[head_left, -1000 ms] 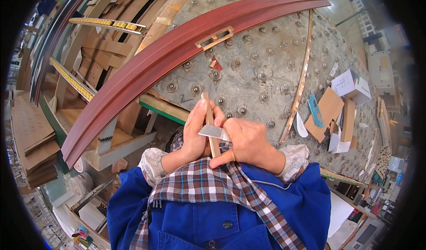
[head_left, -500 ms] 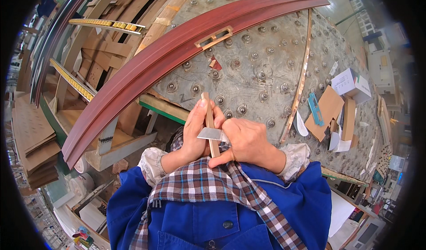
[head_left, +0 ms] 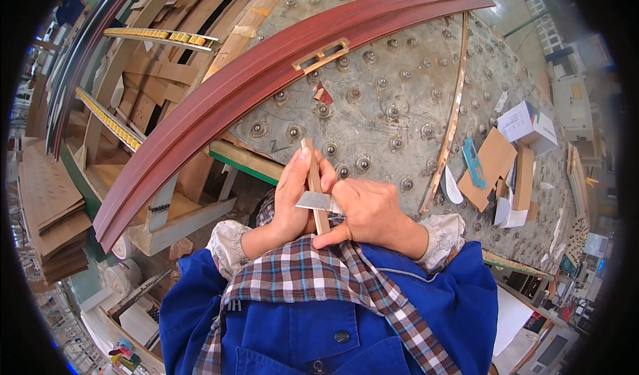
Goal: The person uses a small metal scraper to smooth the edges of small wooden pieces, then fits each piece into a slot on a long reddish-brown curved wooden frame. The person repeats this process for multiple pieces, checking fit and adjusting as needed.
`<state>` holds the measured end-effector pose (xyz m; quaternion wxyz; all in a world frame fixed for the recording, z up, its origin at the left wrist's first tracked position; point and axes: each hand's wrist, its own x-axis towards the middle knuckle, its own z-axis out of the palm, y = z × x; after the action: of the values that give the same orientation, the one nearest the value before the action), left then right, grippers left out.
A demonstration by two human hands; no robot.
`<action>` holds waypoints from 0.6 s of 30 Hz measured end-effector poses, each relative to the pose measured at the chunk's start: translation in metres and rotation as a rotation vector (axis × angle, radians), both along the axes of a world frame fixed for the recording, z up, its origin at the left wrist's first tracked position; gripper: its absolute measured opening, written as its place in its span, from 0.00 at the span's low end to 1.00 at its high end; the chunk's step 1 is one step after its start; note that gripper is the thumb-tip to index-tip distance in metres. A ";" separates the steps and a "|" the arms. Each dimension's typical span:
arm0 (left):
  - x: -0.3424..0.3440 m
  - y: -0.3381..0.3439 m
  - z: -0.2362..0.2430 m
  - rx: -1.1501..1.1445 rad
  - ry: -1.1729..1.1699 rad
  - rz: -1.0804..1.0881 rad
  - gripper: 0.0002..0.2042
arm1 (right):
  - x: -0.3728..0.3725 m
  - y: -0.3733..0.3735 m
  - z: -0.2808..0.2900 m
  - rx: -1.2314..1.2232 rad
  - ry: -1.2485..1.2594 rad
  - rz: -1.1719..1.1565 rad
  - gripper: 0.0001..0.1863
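My left hand (head_left: 286,208) is closed around a slim pale wooden stick (head_left: 313,175), held upright in the picture at waist level. My right hand (head_left: 373,212) grips a wide flat steel blade (head_left: 313,200), which lies across the stick, while its thumb reaches toward the stick's lower end. The blade's handle is hidden in the fingers. A plaid cloth (head_left: 286,272) is just below both hands. Beyond them, a long curved reddish-brown moulding (head_left: 210,99) with a cut-out slot (head_left: 321,57) spans a metal table studded with ball rollers (head_left: 393,112).
A narrow strip (head_left: 449,135) lies along the table at right, near cardboard pieces (head_left: 486,195), a teal metal plate (head_left: 474,165) and a white box (head_left: 519,122). At left are roller rails (head_left: 110,119), stacked boards (head_left: 50,202) and the table's green edge (head_left: 246,169).
The blade has shifted very slightly down and left along the stick since a second ago, with my right hand. My left hand and the stick look the same.
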<state>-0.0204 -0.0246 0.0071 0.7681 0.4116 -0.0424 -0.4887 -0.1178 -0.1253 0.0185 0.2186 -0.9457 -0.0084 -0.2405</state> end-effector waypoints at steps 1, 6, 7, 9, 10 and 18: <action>0.000 0.000 -0.003 -0.008 -0.001 0.001 0.15 | 0.000 0.000 0.000 0.001 0.001 0.002 0.36; 0.001 0.001 -0.003 -0.029 -0.014 -0.022 0.14 | -0.001 0.002 -0.002 0.044 0.020 -0.010 0.37; 0.002 0.001 -0.003 -0.031 -0.023 -0.024 0.14 | -0.001 0.002 -0.002 0.045 0.021 -0.008 0.37; 0.002 0.001 -0.004 -0.036 -0.034 -0.029 0.14 | -0.001 0.002 -0.002 0.047 0.021 -0.007 0.37; 0.002 0.001 -0.003 -0.038 -0.037 -0.030 0.14 | -0.001 0.002 -0.002 0.049 0.018 -0.004 0.37; 0.005 0.000 -0.010 -0.042 0.037 -0.020 0.14 | -0.006 0.007 -0.008 0.032 0.015 0.031 0.35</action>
<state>-0.0152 -0.0244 -0.0028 0.7723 0.3859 -0.0426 -0.5028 -0.1239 -0.1186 0.0103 0.2373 -0.9436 -0.0179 -0.2301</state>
